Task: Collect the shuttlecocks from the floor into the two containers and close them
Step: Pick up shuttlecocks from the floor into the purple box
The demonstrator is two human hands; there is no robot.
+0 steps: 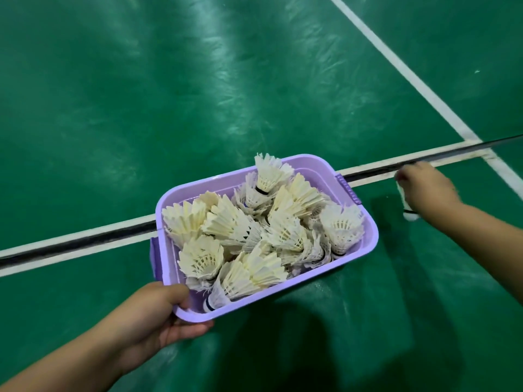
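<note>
The left hand (167, 309) grips the near corner of the purple box (368, 244), thumb over the rim and fingers (195, 326) curled beneath, so the box is carried level above the green floor (141, 94) and the pile inside stays put. The shuttlecocks (254, 236) fill it to the rim, lying every way, and one at the far end stands above the edge; the box looks close to full, so it may soon need its lid.

The right hand (427, 185) is out to the right of the box, closed round a single shuttlecock (409, 207) whose cork end hangs below the palm. I judge it is on its way into the box. That hand is blurred, so how the fingers sit on the feathers is hard to make out.

A dark net edge (85, 241) runs across the view over a white court line (410, 72) and passes behind the box. No lid and no second container show. Whether more shuttlecocks lie on the floor outside the view cannot be told. Purple clasps (349, 190) sit on the box's short ends.
</note>
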